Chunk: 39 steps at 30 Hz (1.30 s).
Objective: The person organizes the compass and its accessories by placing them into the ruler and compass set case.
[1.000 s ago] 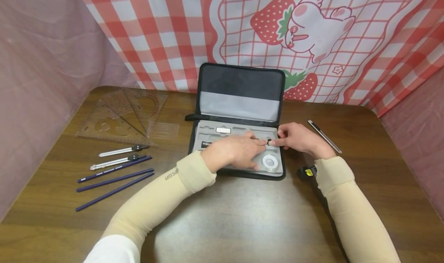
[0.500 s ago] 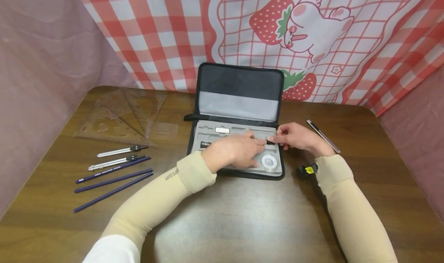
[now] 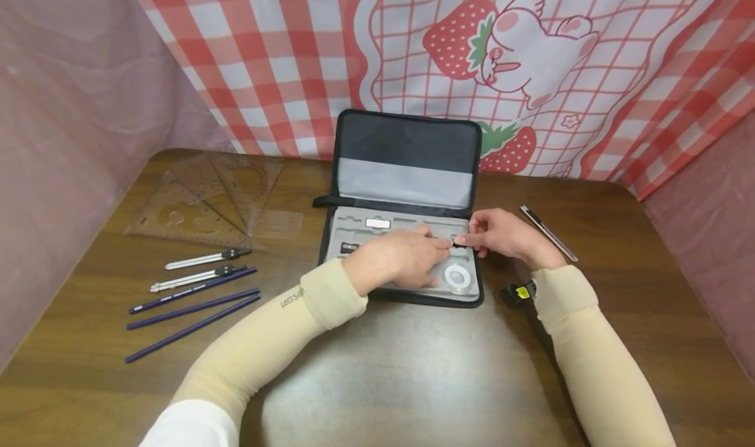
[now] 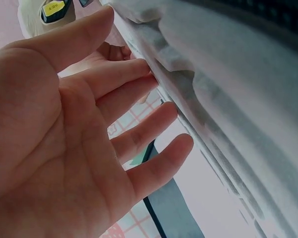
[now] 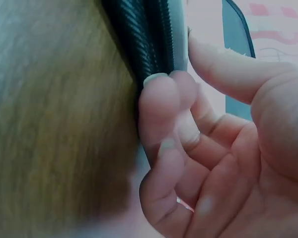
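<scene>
An unzipped black case (image 3: 407,206) with a grey moulded tray (image 3: 407,221) stands on the table. My left hand (image 3: 404,257) reaches across the tray, its fingers extended; in the left wrist view the fingertips (image 4: 181,144) touch the grey surface. Its index fingertip meets a small black piece (image 3: 458,244) in a tray recess. The thumb of my right hand (image 3: 501,234) presses on that piece from the other side. In the right wrist view, that hand's other fingers (image 5: 161,101) curl against the case's zip edge (image 5: 166,39). The piece's kind is too small to tell.
The tray also holds a white eraser (image 3: 378,223), a dark sharpener (image 3: 349,248) and a white ring (image 3: 457,277). Clear rulers (image 3: 194,201), two compasses (image 3: 206,259) and blue pencils (image 3: 191,329) lie left. A silver-black knife-like stick (image 3: 548,233) lies right.
The right thumb has shifted slightly on the small black piece. The left hand holds its place over the tray. Other things lie as before; the head view tilts a little.
</scene>
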Available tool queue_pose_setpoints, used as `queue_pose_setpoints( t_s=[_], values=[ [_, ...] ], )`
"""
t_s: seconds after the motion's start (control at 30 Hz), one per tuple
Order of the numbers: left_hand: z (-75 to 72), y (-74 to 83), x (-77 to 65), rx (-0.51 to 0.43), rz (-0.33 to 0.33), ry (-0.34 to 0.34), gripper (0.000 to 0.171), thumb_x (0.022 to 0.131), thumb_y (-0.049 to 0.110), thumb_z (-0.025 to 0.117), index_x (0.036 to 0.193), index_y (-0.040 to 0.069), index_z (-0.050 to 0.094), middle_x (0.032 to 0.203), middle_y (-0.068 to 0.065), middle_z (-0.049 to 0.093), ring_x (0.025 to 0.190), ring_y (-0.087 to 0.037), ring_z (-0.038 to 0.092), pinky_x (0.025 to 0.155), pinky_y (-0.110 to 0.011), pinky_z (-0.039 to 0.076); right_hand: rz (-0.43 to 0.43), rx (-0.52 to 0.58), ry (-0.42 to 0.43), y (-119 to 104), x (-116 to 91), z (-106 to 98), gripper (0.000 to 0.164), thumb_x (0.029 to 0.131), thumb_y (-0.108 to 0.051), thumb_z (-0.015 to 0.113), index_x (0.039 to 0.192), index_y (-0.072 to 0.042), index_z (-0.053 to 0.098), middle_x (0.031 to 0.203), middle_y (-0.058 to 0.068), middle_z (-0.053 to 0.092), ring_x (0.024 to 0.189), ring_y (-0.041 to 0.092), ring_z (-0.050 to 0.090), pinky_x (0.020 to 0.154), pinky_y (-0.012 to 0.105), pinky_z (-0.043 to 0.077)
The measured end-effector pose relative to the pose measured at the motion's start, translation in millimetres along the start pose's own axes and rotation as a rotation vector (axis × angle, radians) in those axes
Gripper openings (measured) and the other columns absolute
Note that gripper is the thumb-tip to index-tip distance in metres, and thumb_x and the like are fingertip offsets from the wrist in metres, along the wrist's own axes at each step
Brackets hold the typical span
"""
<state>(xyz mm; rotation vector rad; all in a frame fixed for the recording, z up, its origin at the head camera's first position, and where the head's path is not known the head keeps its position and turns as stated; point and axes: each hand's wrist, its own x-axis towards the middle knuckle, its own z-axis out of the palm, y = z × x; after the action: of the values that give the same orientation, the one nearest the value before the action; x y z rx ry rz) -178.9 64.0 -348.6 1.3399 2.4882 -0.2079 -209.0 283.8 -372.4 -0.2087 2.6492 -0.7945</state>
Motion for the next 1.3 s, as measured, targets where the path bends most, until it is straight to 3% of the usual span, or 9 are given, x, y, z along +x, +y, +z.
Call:
queue_pose_setpoints(
  t_s=[0.13, 0.27, 0.43, 0.6, 0.83, 1.17, 1.3],
  values=[
    [1.3, -0.4, -1.5, -0.007, -0.001, 0.005, 0.068, 0.088, 0.056, 0.048, 0.145, 0.022, 0.032, 0.152, 0.01, 0.019, 0.131, -0.017, 0.024, 0.101, -0.029, 0.028, -0.023, -0.019, 0.025, 7.1, -6.8, -10.8, 0.041, 0.086, -0.049, 0.057, 0.088, -0.007, 0.058, 0.072, 0.007, 0.058, 0.067, 0.02, 0.058, 0.066, 0.035, 0.045],
    [2.1, 0.3, -3.8, -0.018, 0.0, 0.007, 0.086, 0.078, 0.069, 0.051, 0.146, 0.021, 0.029, 0.153, 0.01, 0.017, 0.131, -0.018, 0.023, 0.099, -0.03, 0.032, 0.012, -0.079, 0.143, 21.2, -21.3, -31.9, 0.044, 0.089, -0.05, 0.051, 0.09, -0.008, 0.06, 0.075, 0.007, 0.059, 0.071, 0.022, 0.056, 0.066, 0.037, 0.043],
    [1.7, 2.8, -3.6, -0.024, -0.015, -0.021, 0.108, 0.062, 0.074, 0.061, 0.148, 0.02, 0.024, 0.154, 0.009, 0.012, 0.129, -0.016, 0.019, 0.094, -0.03, 0.036, 0.035, -0.212, 0.239, 46.4, -35.2, -55.5, 0.035, 0.089, -0.042, 0.055, 0.093, -0.008, 0.06, 0.078, 0.006, 0.058, 0.073, 0.023, 0.052, 0.064, 0.039, 0.041],
    [1.1, 5.0, -2.7, 0.007, -0.031, -0.031, 0.107, 0.063, 0.068, 0.066, 0.148, 0.02, 0.023, 0.154, 0.009, 0.01, 0.131, -0.019, 0.017, 0.094, -0.03, 0.037, 0.09, -0.312, 0.272, 67.8, -37.0, -68.2, 0.023, 0.086, -0.029, 0.062, 0.094, -0.007, 0.06, 0.083, 0.008, 0.059, 0.075, 0.025, 0.049, 0.063, 0.041, 0.041],
    [2.1, 7.8, -3.2, 0.011, -0.04, -0.033, 0.102, 0.067, 0.061, 0.068, 0.148, 0.019, 0.023, 0.154, 0.009, 0.01, 0.131, -0.018, 0.018, 0.095, -0.032, 0.037, 0.183, -0.292, 0.153, 82.8, -33.9, -70.6, 0.04, 0.079, -0.038, 0.068, 0.095, -0.003, 0.059, 0.085, 0.01, 0.058, 0.076, 0.025, 0.049, 0.063, 0.039, 0.041],
    [3.3, 8.4, -3.7, 0.017, -0.029, -0.021, 0.096, 0.072, 0.058, 0.067, 0.148, 0.018, 0.024, 0.154, 0.007, 0.011, 0.131, -0.02, 0.019, 0.097, -0.029, 0.034, 0.137, -0.289, 0.049, 80.0, -30.5, -67.3, 0.022, 0.085, -0.023, 0.062, 0.087, -0.001, 0.061, 0.077, 0.007, 0.057, 0.071, 0.021, 0.049, 0.061, 0.036, 0.041],
    [2.9, 9.1, -4.2, 0.027, -0.037, -0.023, 0.096, 0.072, 0.058, 0.067, 0.148, 0.019, 0.023, 0.154, 0.008, 0.011, 0.132, -0.02, 0.019, 0.096, -0.031, 0.035, 0.128, -0.312, 0.047, 76.2, -30.2, -65.2, 0.02, 0.086, -0.022, 0.06, 0.088, -0.002, 0.06, 0.078, 0.007, 0.054, 0.071, 0.022, 0.046, 0.06, 0.036, 0.039]
  ],
)
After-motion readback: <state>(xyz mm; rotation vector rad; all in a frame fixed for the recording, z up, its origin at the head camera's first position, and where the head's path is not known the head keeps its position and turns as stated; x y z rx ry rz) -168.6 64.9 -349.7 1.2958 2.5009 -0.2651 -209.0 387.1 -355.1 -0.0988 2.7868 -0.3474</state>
